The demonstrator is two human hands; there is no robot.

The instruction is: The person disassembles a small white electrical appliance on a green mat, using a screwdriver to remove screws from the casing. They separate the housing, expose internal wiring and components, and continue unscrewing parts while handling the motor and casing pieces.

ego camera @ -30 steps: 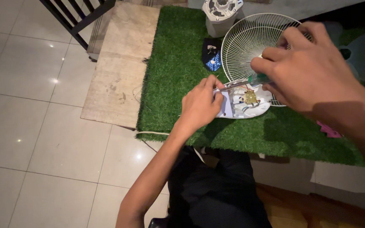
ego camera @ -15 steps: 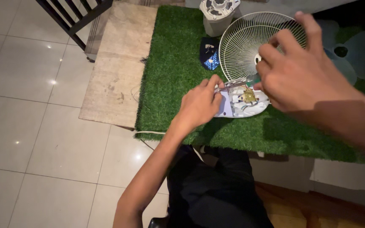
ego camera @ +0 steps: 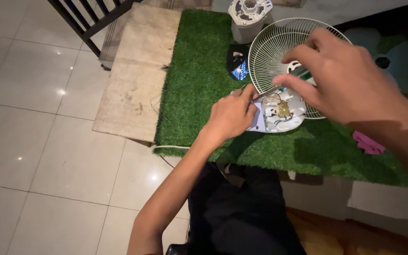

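While the opened white plastic housing with its small circuit board (ego camera: 279, 113) lies on the green artificial turf mat (ego camera: 199, 85), it is steadied by the curled left hand (ego camera: 232, 115); a slim green-handled screwdriver (ego camera: 279, 88) is pinched by the right hand (ego camera: 345, 80).

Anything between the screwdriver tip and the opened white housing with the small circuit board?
Nothing visible. The right hand angles the green-handled screwdriver straight to the open white plastic housing; the left hand steadies its left edge, clear of the tip.

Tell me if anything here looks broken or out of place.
The white fan housing on the green mat lies open, its wires and small circuit board bared. The wire fan guard lies detached behind it, overlapping its far edge. A pink cloth lies crumpled to the right.
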